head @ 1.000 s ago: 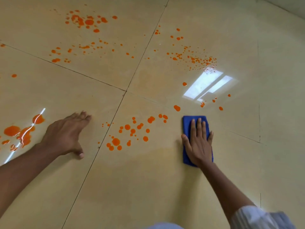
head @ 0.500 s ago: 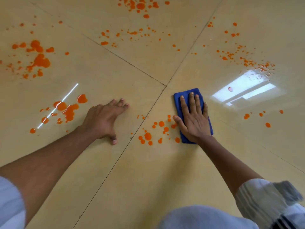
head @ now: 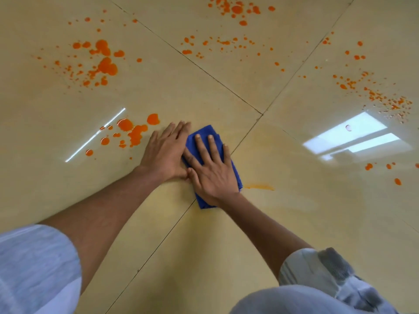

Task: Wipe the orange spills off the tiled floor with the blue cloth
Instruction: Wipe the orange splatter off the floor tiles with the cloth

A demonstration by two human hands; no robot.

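Observation:
The folded blue cloth (head: 205, 137) lies flat on the beige tiled floor (head: 204, 245), across a grout line. My right hand (head: 213, 171) presses down on it with straight, spread fingers. My left hand (head: 165, 150) rests flat on the floor, touching the cloth's left edge. Orange puddles (head: 133, 132) sit just left of my left hand. A faint orange smear (head: 260, 186) trails right of the cloth. Larger orange splatters lie far left (head: 102, 62), at the top (head: 235, 10) and far right (head: 374, 91).
A bright window reflection (head: 353, 139) shines on the tile at the right, with a few orange drops (head: 383, 168) below it. My light sleeves and knee (head: 294, 300) fill the bottom edge. Grout lines cross near the cloth (head: 261, 114).
My right hand slid the cloth left over the cluster of orange drops, which is gone, leaving a faint smear. The cloth now touches my left hand. The camera view shifted left.

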